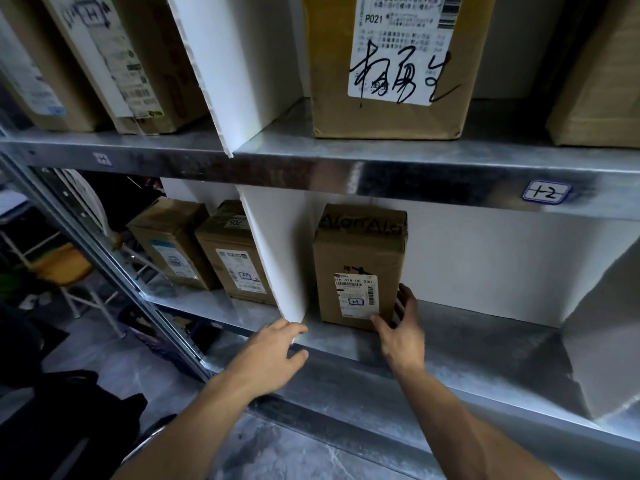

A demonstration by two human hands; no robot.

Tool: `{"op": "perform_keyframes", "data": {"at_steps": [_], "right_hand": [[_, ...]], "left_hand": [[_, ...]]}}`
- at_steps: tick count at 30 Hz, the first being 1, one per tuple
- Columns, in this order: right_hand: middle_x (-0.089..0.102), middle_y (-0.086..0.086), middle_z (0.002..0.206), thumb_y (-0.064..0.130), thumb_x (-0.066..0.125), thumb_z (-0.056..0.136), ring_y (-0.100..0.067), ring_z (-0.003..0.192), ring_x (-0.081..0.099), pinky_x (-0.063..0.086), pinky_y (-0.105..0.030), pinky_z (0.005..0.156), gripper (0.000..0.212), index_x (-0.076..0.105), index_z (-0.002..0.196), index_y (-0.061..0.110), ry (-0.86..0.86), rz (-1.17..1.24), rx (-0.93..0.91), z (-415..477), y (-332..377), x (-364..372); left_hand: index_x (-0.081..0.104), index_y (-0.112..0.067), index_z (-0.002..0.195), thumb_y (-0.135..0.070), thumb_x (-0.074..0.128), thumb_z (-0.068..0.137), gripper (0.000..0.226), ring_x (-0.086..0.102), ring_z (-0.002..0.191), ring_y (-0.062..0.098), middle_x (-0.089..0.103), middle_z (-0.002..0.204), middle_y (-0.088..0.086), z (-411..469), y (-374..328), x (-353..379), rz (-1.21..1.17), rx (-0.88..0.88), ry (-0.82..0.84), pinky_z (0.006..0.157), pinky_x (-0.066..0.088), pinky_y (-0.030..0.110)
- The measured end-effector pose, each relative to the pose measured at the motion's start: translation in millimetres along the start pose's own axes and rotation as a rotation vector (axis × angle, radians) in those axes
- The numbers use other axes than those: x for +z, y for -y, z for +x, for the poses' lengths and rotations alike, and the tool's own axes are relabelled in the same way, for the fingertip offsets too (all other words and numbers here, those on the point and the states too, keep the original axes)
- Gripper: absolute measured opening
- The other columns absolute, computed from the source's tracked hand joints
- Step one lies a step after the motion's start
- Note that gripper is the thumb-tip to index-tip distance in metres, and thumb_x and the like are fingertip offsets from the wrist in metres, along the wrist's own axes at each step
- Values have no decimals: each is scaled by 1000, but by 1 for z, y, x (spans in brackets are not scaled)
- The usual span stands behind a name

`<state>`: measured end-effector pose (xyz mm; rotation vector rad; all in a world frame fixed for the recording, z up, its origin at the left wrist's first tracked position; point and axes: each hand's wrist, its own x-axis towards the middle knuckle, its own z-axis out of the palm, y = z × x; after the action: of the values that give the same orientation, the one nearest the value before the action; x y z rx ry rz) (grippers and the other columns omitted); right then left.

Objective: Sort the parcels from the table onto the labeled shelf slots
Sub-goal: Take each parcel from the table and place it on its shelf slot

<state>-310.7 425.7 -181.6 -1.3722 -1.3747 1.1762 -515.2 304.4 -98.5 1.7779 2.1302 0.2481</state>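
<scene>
While our right hand (401, 327) is at the lower right corner of the parcel (360, 268), thumb on the front face near the label's bottom edge and fingers (405, 296) spread along the right side, it cups the box w/o fully closing round it. Our left hand (273, 344) lies flat and loose, fingers slightly apart, on the front lip of the lower shelf (450, 344), fingertips touching the foot of the white divider (277, 254); it holds nothing.

Parcel = upright brown cardboard box, taped on top w/ printed tape, standing on the lower shelf just right of that divider, near the back wall. Its shipping label (356, 294) faces us, w/ barcode and a small handwritten box mark that we can't read for sure.

Left of the divider, same shelf, two more cardboard boxes (204, 247) stand side by side, touching. On the metal edge of the upper shelf (346, 147), to the right, sits a slot tag (546, 192) reading approx "1-2". Above it a big carton (391, 67) w/ a white label, "P021" and heavy black handwriting. Further cartons (104, 60) lean at upper left, beyond another white divider (239, 64). A grey panel (602, 341) closes the slot at far right.
</scene>
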Motion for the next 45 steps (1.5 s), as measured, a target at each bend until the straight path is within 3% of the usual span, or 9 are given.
{"op": "perform_keyframes", "data": {"at_steps": [7,12,16,20,26,37,41,45], "right_hand": [[54,-1,145,21,77,86,-24,132,53,45,-40,109,78,31,147,40,12,-88,11,-2,7,-4],[45,-9,152,31,72,91,-30,139,43,38,-39,111,71,36,151,23,-75,-247,45,-23,17,-17],[49,-12,145,39,62,96,-30,132,47,39,-40,110,54,49,143,14,-73,-518,-34,-64,10,-29],[57,-11,134,41,56,97,-34,120,53,46,-44,99,50,49,141,18,27,-806,-165,-117,9,-40],[53,-5,133,53,42,97,-33,122,50,44,-42,95,46,47,132,24,110,-1197,-80,-201,1,-62],[57,-4,121,47,43,96,-32,114,54,42,-39,88,36,53,120,22,-195,-1273,160,-327,-26,-156],[57,-5,118,47,46,95,-32,112,54,44,-40,88,37,52,120,21,-338,-1276,254,-367,-37,-224],[59,-4,108,48,44,94,-32,102,58,48,-40,79,32,55,107,20,-483,-1311,334,-412,-50,-306]], "left_hand": [[42,-31,142,-44,51,95,50,39,131,12,44,140,-11,-11,5,0,53,31,30,110,35,34],[43,-32,140,-45,50,94,48,41,128,14,45,137,-12,-22,10,1,74,100,25,108,37,35],[41,-31,141,-44,48,95,48,41,129,17,45,140,-9,-28,8,-2,184,195,65,108,36,38],[40,-28,141,-42,45,96,47,39,130,20,43,141,-5,-39,3,3,325,335,96,107,35,38],[41,-22,139,-41,41,97,47,39,126,25,43,139,1,-68,-24,36,447,514,112,107,31,41],[53,-22,127,-38,48,91,40,49,118,27,57,125,1,-128,-132,102,494,936,13,110,25,41],[63,-19,101,-33,62,74,31,58,89,28,65,94,2,-146,-201,130,444,1108,-96,94,42,44],[65,-20,96,-33,69,69,31,61,84,26,64,89,0,-177,-290,164,384,1254,-133,83,49,40]]}}
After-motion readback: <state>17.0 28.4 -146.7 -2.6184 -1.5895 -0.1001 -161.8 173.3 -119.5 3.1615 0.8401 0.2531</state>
